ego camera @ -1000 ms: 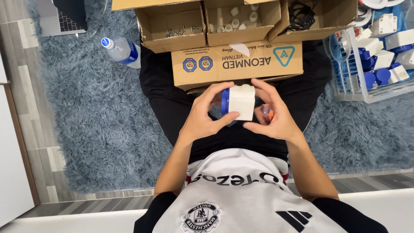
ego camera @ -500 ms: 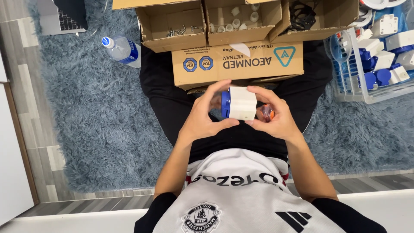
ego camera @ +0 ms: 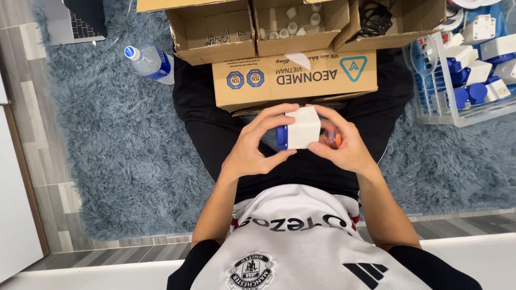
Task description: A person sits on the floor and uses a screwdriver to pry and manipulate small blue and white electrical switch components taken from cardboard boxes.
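A small white block (ego camera: 304,127) with a blue cap (ego camera: 281,138) on its left end sits at the centre of the frame, held over the person's lap just below a cardboard box (ego camera: 294,75). It looks like hard moulded plastic: stiff, light, smooth-sided, so likely a bit slippery but not fragile. The flat white faces give the surest hold, with fingers on opposite sides; the blue end looks like a separate part that may turn or pull off.

The left hand (ego camera: 252,150) cups the block from the left and below, fingers curled over its top edge, thumb underneath. The right hand (ego camera: 344,146) closes on it from the right, fingertips on the top face, and also tucks a small orange piece (ego camera: 334,139) against the palm; what that piece is cannot be told. Both forearms angle inward from the bottom of the frame, wrists bent slightly.

At the upper right stands a clear bin (ego camera: 446,102) of similar white and blue parts; a bottle (ego camera: 150,62) lies at the upper left on the rug (ego camera: 107,161).
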